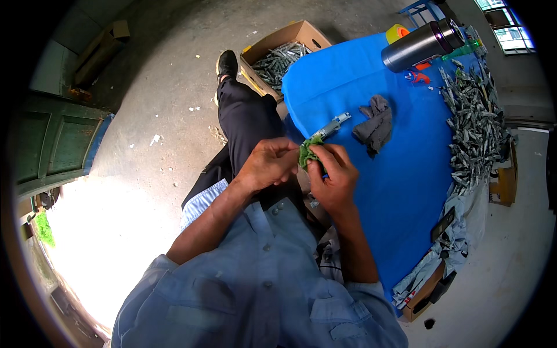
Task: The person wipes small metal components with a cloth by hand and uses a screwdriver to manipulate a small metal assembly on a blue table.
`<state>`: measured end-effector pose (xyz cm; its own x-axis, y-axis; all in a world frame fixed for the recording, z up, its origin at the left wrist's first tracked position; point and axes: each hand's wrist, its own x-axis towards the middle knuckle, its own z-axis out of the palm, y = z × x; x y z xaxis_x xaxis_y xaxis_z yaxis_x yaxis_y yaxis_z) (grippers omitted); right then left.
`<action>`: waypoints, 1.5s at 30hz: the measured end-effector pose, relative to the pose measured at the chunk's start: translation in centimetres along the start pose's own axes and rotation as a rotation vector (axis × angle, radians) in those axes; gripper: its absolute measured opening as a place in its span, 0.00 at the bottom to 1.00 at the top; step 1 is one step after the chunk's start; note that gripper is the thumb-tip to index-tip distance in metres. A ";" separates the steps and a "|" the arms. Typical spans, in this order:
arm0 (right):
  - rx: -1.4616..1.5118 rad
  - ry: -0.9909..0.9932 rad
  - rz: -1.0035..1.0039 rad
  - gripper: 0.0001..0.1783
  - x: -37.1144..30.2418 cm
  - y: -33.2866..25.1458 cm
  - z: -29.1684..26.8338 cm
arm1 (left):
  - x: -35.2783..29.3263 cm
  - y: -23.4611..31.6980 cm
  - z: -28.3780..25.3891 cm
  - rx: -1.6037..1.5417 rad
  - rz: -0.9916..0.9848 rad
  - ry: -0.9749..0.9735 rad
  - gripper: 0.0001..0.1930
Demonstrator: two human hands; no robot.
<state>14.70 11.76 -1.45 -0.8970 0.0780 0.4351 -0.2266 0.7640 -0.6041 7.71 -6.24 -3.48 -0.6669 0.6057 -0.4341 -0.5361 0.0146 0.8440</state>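
Note:
My right hand (335, 178) pinches a crumpled green cloth (311, 152) between thumb and fingers, over the near left edge of the blue-covered table. Close beside it, my left hand (268, 165) is closed, thumb against fingers, its tips at the cloth's left side. What it grips is too small to make out. From behind the cloth a slim grey, partly clear tube-like piece (333, 126) with a pale forked end points up and right. Whether it is held or rests on the table, I cannot tell. A dark grey rag (375, 126) lies to its right.
The blue table cover (406, 191) stretches to my right. Along its right side lies a heap of slim grey pieces (474, 124). A steel flask (422, 44) and yellow tape roll (397, 33) are at the far end. Beyond my leg, a cardboard box (258, 81) holds similar pieces.

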 end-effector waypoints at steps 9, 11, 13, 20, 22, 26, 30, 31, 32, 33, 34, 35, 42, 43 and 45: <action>-0.022 -0.117 -0.109 0.14 -0.2 -0.4 -1.3 | 0.0 -0.1 0.0 0.024 -0.002 0.020 0.10; 0.006 -0.059 -0.039 0.14 -0.4 -0.2 -1.4 | 0.1 0.0 0.0 0.038 -0.020 0.014 0.11; 0.019 0.012 0.025 0.13 -0.4 0.0 -1.5 | 0.0 0.4 -0.2 0.045 -0.063 -0.004 0.12; 0.027 0.059 0.082 0.14 1.5 0.5 -1.2 | 0.3 0.9 -0.5 0.051 -0.085 -0.080 0.11; 0.023 -0.001 0.101 0.15 1.0 0.6 -0.9 | 0.3 0.8 -0.5 0.052 -0.089 -0.075 0.11; -0.056 -0.076 -0.046 0.15 0.2 0.4 -1.0 | 0.3 0.2 -0.5 0.026 -0.034 -0.044 0.10; -0.062 -0.110 -0.083 0.15 -0.1 -0.2 -1.6 | 0.2 0.5 -0.4 0.037 -0.049 -0.032 0.10; -0.042 -0.105 -0.069 0.15 -0.2 -0.3 -1.6 | 0.2 0.5 -0.4 0.041 -0.046 -0.032 0.10; -0.022 -0.100 -0.055 0.14 -0.3 -0.4 -1.6 | 0.2 0.4 -0.4 0.036 -0.042 -0.032 0.10; 0.009 -0.059 -0.014 0.14 -0.2 -0.4 -1.5 | 0.4 0.1 -0.4 0.031 -0.039 -0.033 0.10; 0.038 -0.020 0.029 0.14 -0.1 -0.3 -1.5 | 0.5 0.0 -0.3 0.024 -0.037 -0.036 0.10; 0.067 0.019 0.072 0.14 0.1 -0.2 -1.4 | 0.4 0.1 -0.2 0.036 -0.043 -0.033 0.10; 0.012 0.008 0.035 0.13 2.4 0.5 -1.1 | 0.3 0.5 -0.1 0.077 -0.037 -0.026 0.10; -0.011 -0.022 0.015 0.13 2.0 0.4 -1.0 | 0.3 0.3 -0.1 0.079 -0.034 -0.030 0.09; -0.030 -0.085 -0.006 0.14 1.4 -0.1 -0.9 | 0.4 -0.5 -0.5 0.092 0.005 -0.025 0.09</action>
<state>13.77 12.41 -0.17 -0.9251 0.0197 0.3793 -0.2216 0.7831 -0.5811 7.44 -6.36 -4.22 -0.6558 0.6258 -0.4223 -0.4822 0.0832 0.8721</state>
